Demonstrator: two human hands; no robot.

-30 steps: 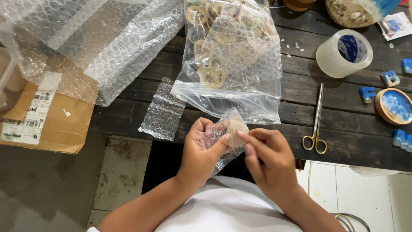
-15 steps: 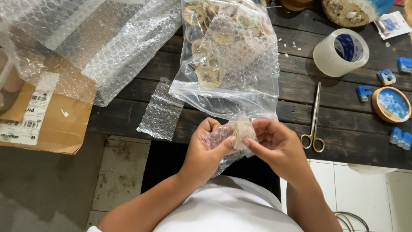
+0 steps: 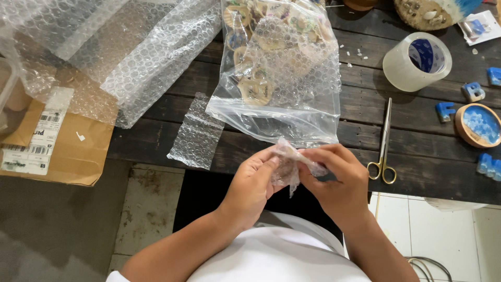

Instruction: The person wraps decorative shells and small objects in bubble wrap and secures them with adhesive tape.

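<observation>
Fingers of both hands are pinched in narrow on one small wad of bubble wrap [image 3: 290, 167], held over the near edge of the dark wooden table [image 3: 417, 172]. Those of the left hand [image 3: 254, 185] curl against its left side, thumb pressed to the film; those of the right hand [image 3: 338, 180] close over its right side and top. The wad sits between the two sets of fingertips, touching both, with a loose tail of film hanging below them.

What the wad holds cannot be made out: the film is crumpled and cloudy, and the right fingers cover much of it. Its long axis runs roughly from the upper fingertips down toward the person's body, the tail pointing down; beyond that its heading is unclear.

Just beyond the fingertips lies a clear plastic bag [image 3: 282, 89] of small round pieces wrapped in bubble film, its upper end cut off by the frame. Left of the left fingers a flat strip of bubble wrap [image 3: 197, 133] lies on the table, and farther left a large sheet of bubble wrap [image 3: 120, 57] drapes over a cardboard box [image 3: 62, 151]. Right of the right fingers lie scissors [image 3: 385, 146], handles toward the person, and beyond them a roll of clear tape [image 3: 416, 61]. Blue pieces at the right edge are partly cut off.
</observation>
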